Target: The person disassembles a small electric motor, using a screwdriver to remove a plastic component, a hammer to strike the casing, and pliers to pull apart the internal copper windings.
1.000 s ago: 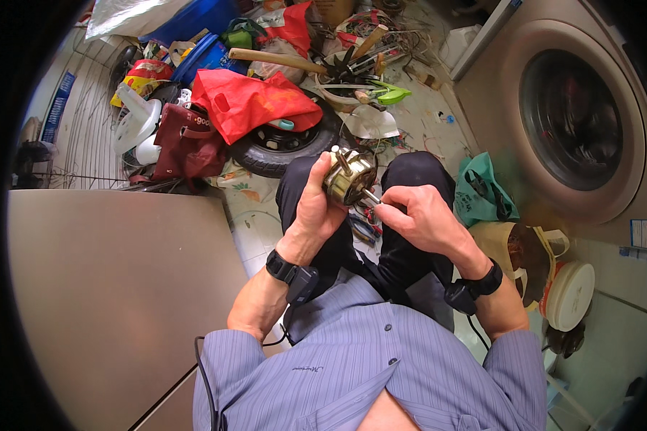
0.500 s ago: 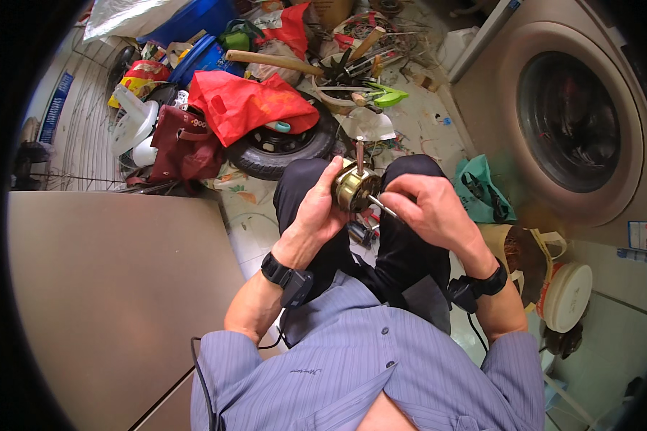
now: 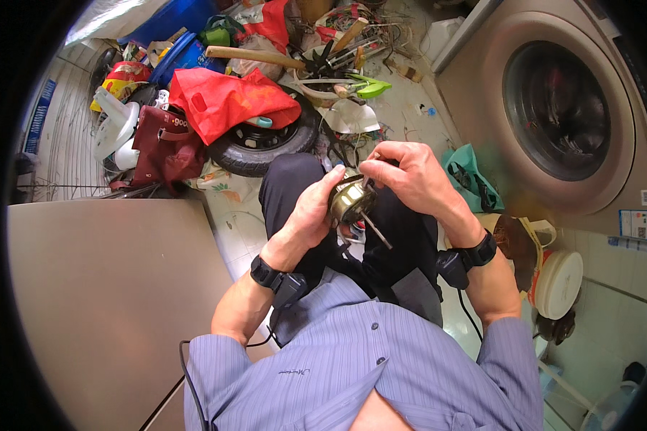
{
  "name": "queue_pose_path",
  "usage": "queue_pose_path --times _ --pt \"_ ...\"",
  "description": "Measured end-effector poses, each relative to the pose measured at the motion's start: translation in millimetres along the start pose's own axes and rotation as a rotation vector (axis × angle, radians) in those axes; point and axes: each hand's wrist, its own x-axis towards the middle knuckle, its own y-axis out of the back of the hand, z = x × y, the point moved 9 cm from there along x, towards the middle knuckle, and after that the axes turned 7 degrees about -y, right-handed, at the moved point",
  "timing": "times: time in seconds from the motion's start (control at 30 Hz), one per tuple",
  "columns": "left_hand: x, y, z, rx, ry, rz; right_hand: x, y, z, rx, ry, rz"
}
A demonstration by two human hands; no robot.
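Observation:
Between my knees I hold a small round electric motor [image 3: 353,202] with a brassy metal housing. My left hand [image 3: 310,207] is wrapped round its left side, thumb along the top edge. A thin steel shaft [image 3: 377,232] sticks out of the motor toward the lower right, untouched. At the far side, my right hand [image 3: 413,178] is closed, with thumb and forefinger pinching a short narrow post [image 3: 367,180] that rises from the housing. The fingertips partly cover the post's top. Some small parts lie below the motor between my legs, mostly hidden.
A tyre [image 3: 255,154] lies ahead with a red bag [image 3: 230,100] on it, beside a wooden-handled tool [image 3: 255,56]. A washing machine [image 3: 474,108] stands right, near a teal bag [image 3: 471,179] and a white-lidded bucket [image 3: 559,285]. A flat beige panel [image 3: 115,287] fills the left.
My right hand has left the steel shaft and moved up to the post at the motor's far side. My left hand still holds the motor, now tilted differently. The view has shifted slightly.

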Motion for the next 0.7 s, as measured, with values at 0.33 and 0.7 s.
queue_pose_path --times 0.33,0.7 --pt "5 -7 -27 -0.237 0.196 -0.118 7 3 -2 0.082 0.066 0.097" --pt "8 -10 -32 -0.318 0.213 -0.256 6 -7 4 0.184 -0.050 -0.145"
